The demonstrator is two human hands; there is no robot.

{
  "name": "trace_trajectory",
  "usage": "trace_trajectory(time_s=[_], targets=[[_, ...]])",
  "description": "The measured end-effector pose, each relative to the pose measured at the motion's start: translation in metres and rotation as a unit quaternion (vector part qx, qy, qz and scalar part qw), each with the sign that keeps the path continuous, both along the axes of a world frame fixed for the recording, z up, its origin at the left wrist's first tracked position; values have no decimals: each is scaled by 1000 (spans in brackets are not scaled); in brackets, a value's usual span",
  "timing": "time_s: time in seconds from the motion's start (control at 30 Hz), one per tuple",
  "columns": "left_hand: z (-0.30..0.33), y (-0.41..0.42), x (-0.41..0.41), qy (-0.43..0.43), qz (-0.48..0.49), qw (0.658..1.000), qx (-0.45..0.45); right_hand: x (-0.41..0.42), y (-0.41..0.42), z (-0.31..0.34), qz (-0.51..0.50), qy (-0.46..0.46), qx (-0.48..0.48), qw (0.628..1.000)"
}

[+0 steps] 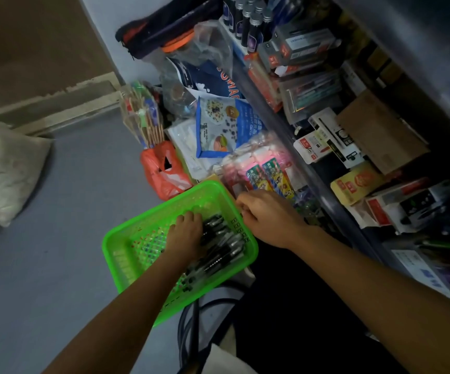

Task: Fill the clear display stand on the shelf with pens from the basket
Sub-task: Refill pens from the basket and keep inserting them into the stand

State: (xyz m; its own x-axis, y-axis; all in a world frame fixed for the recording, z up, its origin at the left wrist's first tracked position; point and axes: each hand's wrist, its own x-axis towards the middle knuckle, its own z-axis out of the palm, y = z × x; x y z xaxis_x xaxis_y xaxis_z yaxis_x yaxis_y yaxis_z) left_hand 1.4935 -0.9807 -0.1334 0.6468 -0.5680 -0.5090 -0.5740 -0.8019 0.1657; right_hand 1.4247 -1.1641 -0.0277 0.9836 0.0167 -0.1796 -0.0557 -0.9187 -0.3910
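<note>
Head view: your left hand [184, 233] reaches into the green basket [126, 247], fingers curled down over the black pens [222, 247]; whether it grips any, you cannot tell. Your right hand [265, 215] holds the far right rim, fingers curled round it. Basket is glossy lattice plastic; the pens are slim, dark, heaped along its right side. No clear stand made out on the crowded shelf [323, 168] at right. Filling looks barely started.

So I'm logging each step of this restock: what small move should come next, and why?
Probably close the left hand on a few pens and lift them out. It already lies inside the green basket against the pile, while the right hand grips the rim.
</note>
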Motion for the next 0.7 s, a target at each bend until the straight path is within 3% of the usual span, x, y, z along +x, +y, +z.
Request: trace_trajectory(time_s=[0.7], targets=[[-14,-1,3,-12,8,999,-30,-1,-2,-4,15,2,-14,1000]])
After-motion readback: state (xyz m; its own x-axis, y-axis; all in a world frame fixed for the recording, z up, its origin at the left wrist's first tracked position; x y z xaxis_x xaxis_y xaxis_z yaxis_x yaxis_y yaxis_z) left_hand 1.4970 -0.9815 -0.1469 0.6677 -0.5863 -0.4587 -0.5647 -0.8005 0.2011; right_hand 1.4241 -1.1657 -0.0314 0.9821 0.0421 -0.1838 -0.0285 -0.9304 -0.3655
